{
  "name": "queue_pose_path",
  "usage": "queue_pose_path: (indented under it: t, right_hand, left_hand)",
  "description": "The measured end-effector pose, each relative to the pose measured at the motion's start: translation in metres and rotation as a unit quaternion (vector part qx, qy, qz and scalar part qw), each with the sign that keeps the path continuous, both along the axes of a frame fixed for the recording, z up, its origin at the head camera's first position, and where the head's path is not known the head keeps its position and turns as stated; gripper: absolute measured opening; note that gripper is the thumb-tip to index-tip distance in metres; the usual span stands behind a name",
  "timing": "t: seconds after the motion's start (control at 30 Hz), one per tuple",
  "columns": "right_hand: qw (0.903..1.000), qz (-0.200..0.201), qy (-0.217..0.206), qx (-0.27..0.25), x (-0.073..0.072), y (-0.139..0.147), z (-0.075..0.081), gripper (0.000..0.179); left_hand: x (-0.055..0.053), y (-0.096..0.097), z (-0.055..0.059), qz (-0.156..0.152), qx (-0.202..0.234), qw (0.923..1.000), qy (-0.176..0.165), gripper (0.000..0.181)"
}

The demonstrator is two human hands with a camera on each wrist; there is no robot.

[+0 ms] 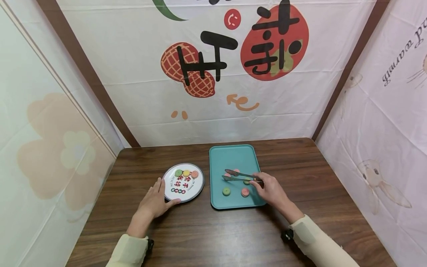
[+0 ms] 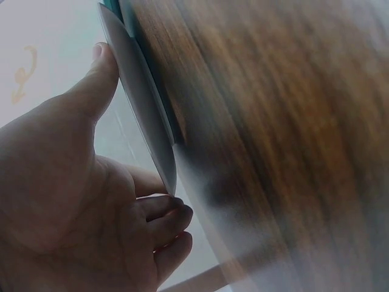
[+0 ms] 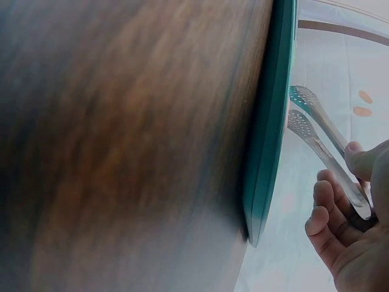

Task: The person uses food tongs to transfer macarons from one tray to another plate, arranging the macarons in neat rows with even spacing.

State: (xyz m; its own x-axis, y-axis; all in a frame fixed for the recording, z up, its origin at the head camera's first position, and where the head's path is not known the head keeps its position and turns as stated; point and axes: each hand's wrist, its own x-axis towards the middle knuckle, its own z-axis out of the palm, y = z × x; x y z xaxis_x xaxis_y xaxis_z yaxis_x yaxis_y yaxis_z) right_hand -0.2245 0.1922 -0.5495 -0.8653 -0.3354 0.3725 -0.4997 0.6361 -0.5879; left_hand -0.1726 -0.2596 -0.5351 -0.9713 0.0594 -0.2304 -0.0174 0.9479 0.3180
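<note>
In the head view my left hand (image 1: 154, 200) touches the near left rim of a round white plate (image 1: 197, 187), thumb and fingers spread along its edge. A green macaron (image 1: 178, 173), a yellow macaron (image 1: 186, 173) and an orange-pink macaron (image 1: 195, 174) lie in a row on it. My right hand (image 1: 269, 188) holds metal tongs (image 1: 245, 174) over a teal tray (image 1: 220, 155). Their tips stand apart, with a pink macaron (image 1: 228, 175) showing between them. A green macaron (image 1: 226, 191) and a pink macaron (image 1: 245, 192) lie nearer; others are partly hidden by the tongs.
Plate and tray stand side by side on a brown wood-grain table (image 1: 207, 233), with a narrow gap between them. A printed white curtain (image 1: 140, 92) rises behind the table's back edge, and further printed sheets hang at both sides.
</note>
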Motion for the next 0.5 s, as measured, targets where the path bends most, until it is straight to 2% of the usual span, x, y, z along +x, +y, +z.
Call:
queue_pose_path:
  t: [0.5]
  right_hand:
    - [1.0000, 0.000, 0.002, 0.004, 0.0010, 0.0000, 0.0007, 0.031]
  left_hand:
    - [0.0007, 0.0025, 0.0040, -0.001, -0.001, 1.0000, -0.001, 0.122]
